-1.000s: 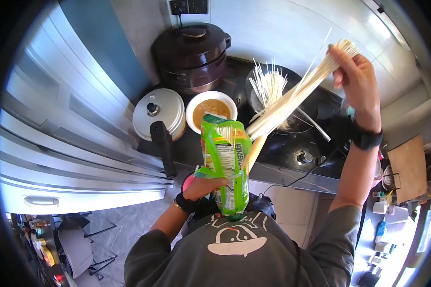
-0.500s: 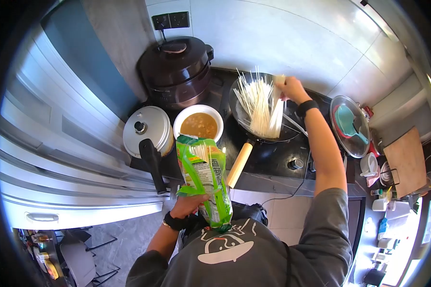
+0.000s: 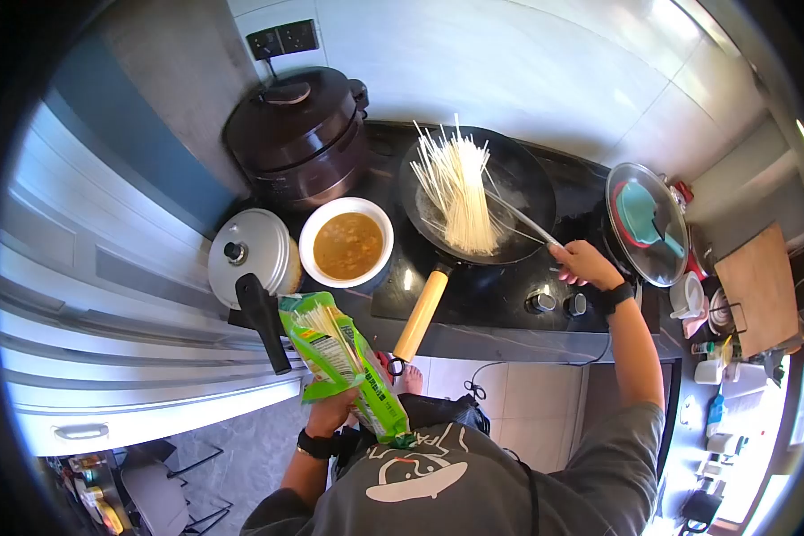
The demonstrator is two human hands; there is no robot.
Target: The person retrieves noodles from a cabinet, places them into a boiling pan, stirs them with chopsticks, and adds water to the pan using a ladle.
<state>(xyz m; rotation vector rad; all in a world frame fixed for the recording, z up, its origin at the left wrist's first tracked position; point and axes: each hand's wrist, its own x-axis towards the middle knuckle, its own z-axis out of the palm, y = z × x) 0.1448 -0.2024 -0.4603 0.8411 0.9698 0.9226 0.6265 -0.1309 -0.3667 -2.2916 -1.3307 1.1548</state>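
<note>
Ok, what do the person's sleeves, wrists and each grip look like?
The left sleeve and right sleeve are short and dark grey. The left wristband and right wristband are black. The left grip and right grip are ungloved hands. No cable shows on them.

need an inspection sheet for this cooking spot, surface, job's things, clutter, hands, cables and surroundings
Surface: dark counter with a black cooktop, two knobs near its front
Job's things: pale noodles lean in the pan, upper ends above its rim; the open green packet holds more
Clutter: silver-lidded pot and bowl of brown soup left of the pan; turquoise utensil to its right
Hands: left hand grips the packet; right hand holds a thin utensil reaching into the pan
Cables: plug in the wall socket; dark cord in front of the counter
Surroundings: dark cooker behind; pale wall
</note>
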